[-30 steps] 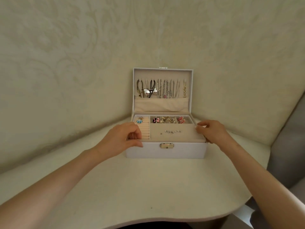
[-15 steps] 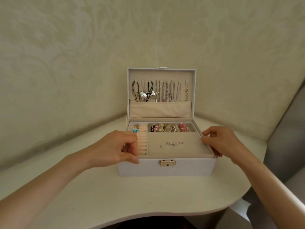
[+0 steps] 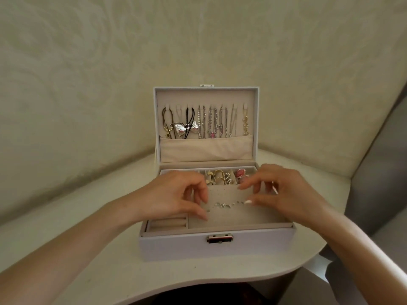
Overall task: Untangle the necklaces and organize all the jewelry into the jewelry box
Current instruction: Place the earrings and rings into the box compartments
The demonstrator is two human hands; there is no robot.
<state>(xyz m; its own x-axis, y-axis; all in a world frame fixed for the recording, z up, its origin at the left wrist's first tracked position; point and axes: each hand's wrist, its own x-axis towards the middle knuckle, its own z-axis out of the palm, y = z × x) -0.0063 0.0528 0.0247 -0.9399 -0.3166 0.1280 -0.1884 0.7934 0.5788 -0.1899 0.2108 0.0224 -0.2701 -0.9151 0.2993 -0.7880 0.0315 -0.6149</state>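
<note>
Grip is not plainly shown on the left hand: its thumb and forefinger are curled toward each other just above the pad, a lone stud is seen beside the gap, and whether anything is pinched cannot be told. The right hand is held loose, nothing grasped, its thumb tip laid at the end of the row of studs, touching or nearly so. A second ago the sides of the box were held by both hands; since then the box has been drawn nearer the front edge of the table, the sides have been let go, and both hands have been brought over the pad. From this it is judged that sorting is all but done and only the studs are being straightened. One box is counted, with one latch and one raised lid. In the lid the necklaces are hung apart, not tangled; about ten strands are made out, the exact number being blurred. The studs in the row are too blurred to be counted. Behind the pad two compartments are seen, one with gold rings, one with pink pieces; a third may be hidden by the left hand. No jewelry is seen on the table.
</note>
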